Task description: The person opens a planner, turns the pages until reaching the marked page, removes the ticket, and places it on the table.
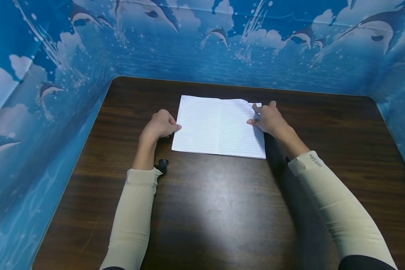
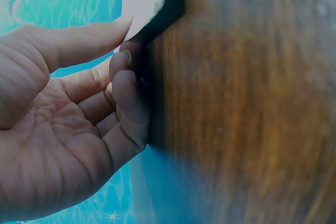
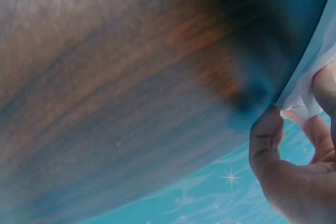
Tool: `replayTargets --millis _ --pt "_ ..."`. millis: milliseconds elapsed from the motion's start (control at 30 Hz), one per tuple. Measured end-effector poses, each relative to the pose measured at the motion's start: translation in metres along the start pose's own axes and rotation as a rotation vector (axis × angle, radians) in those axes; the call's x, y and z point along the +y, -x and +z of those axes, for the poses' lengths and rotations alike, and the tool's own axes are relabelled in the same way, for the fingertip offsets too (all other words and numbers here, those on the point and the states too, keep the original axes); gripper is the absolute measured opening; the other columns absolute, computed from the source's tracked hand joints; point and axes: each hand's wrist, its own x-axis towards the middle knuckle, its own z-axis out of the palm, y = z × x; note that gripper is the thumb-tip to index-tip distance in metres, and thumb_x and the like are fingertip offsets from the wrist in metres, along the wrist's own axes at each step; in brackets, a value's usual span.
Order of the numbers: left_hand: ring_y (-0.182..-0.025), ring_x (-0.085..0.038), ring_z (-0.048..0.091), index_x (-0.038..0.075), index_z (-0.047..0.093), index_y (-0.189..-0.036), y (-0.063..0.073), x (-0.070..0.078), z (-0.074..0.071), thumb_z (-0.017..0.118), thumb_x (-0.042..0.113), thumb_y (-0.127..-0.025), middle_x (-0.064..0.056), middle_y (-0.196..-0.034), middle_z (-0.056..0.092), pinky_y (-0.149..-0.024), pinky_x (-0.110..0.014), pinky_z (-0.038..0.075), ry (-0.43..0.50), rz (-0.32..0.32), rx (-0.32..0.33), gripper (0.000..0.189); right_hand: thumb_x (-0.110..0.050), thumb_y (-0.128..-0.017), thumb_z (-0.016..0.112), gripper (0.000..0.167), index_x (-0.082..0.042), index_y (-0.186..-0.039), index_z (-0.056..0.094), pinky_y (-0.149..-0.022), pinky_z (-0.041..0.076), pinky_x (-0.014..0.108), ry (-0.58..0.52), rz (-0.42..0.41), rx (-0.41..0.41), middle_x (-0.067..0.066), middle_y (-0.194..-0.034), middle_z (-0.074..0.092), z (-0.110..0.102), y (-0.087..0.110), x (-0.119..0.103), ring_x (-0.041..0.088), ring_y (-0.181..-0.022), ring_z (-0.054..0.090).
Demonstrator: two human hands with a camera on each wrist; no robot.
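1. The left hand (image 1: 160, 123) is pinching the notebook's left edge, its thumb lying over the page.
2. The right hand (image 1: 268, 118) is grasping the notebook near its upper right corner, where the paper is curling.
3. The notebook (image 1: 199, 127) is lying open between both hands, showing ruled white pages.
4. Pale sleeves (image 1: 133, 217) are covering the forearms on the notebook's near side.
5. A brown table (image 1: 216, 210) is spreading beneath the notebook.
6. A blue dolphin sheet (image 1: 175, 60) is hanging beyond the notebook.
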Motion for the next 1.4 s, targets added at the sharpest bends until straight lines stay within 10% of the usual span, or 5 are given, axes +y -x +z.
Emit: replayTargets --millis 300,700,1033,1400 --pt "-0.059 -0.016 0.045 0.006 0.061 -0.066 -0.001 -0.002 0.003 0.068 0.020 -0.106 -0.001 -0.064 0.041 -0.059 -0.032 0.040 -0.003 -0.010 0.005 0.043 -0.031 -0.105 0.073 0.073 -0.014 -0.166 0.038 -0.103 0.052 0.056 -0.067 0.001 0.020 0.028 -0.167 0.041 0.001 0.006 -0.002 0.042 -0.128 0.058" --pt "-0.059 -0.017 0.042 0.011 0.051 -0.062 -0.002 -0.006 0.005 0.068 0.021 -0.106 -0.004 -0.070 0.041 -0.059 -0.033 0.039 -0.005 -0.023 -0.006 0.048 -0.035 -0.099 0.080 0.054 0.000 -0.133 0.057 -0.094 0.053 0.042 -0.613 0.248 0.078 0.017 -0.110 0.067 0.014 0.002 0.031 0.022 -0.084 0.065" --pt "-0.053 -0.015 0.036 0.013 0.048 -0.058 -0.003 -0.007 0.008 0.067 0.021 -0.107 0.001 -0.057 0.033 -0.054 -0.031 0.035 0.000 -0.029 -0.017 0.053 -0.036 -0.104 0.074 0.036 -0.004 -0.118 0.063 -0.081 0.058 0.027 -0.659 0.226 0.064 0.014 -0.113 0.060 0.009 0.006 0.031 0.019 -0.088 0.064" --pt "-0.053 -0.013 0.028 0.014 0.044 -0.056 -0.003 -0.003 0.003 0.065 0.021 -0.108 0.003 -0.056 0.029 -0.054 -0.030 0.032 -0.016 -0.004 -0.009 0.057 -0.046 -0.100 0.075 0.044 -0.006 -0.116 0.068 -0.094 0.061 0.039 -0.618 0.179 0.102 0.009 -0.102 0.066 -0.041 0.022 0.005 0.020 -0.085 0.070"
